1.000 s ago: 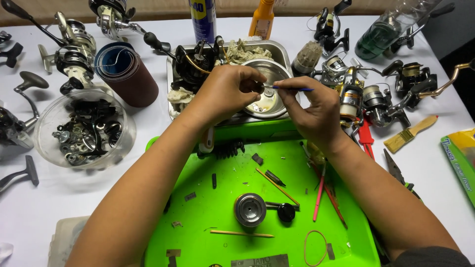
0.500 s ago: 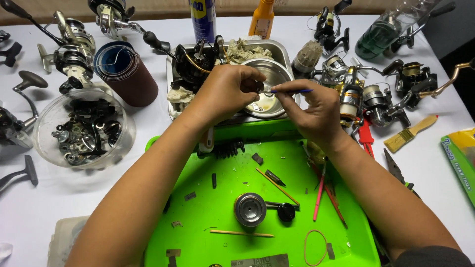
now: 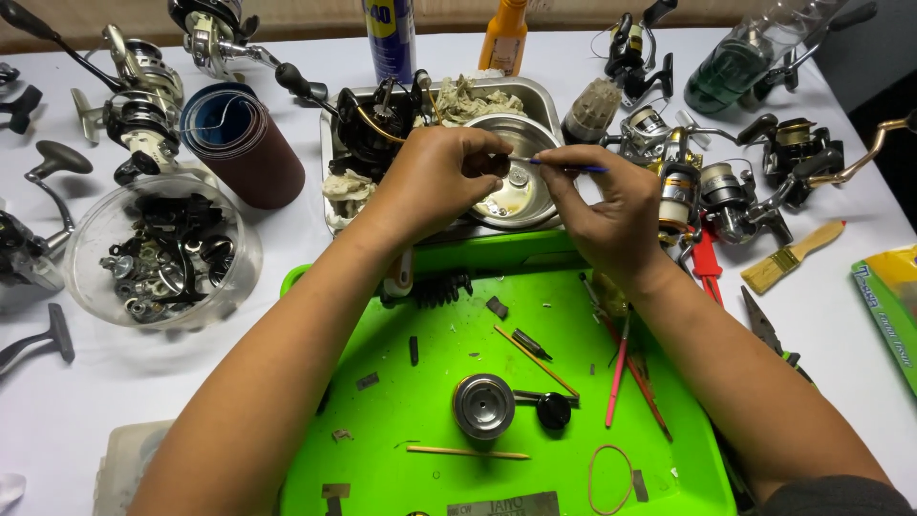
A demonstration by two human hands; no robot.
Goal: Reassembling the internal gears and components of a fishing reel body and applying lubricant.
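While my forearms reach up across the green tray [image 3: 458, 325] from the bottom of the frame, both my hands meet just above its upper edge, over a steel bowl [image 3: 521, 191] at the upper middle. My left hand [image 3: 435, 182] is curled nearly closed, thumb and forefinger pinched on some small part; my own fingers hide it, so I cannot tell what it is. My right hand [image 3: 611, 205] is closed in a pen-like pinch on a thin blue-handled tool [image 3: 564, 165], which lies level, its tip pointing left and meeting the fingertips of my left hand. The bowl sits in a steel pan [image 3: 330, 162] with rags and a dark reel body.

At the left of the frame a clear bowl [image 3: 91, 225] holds dark metal parts, and a roll of sandpaper [image 3: 244, 143] stands just beside it, higher up. Fishing reels [image 3: 735, 186] crowd the upper right and upper left. On the tray, low in the middle, lies a reel spool [image 3: 483, 405], with wooden sticks and red-handled tools near it. A small paintbrush [image 3: 793, 256] lies on the white table at the right.
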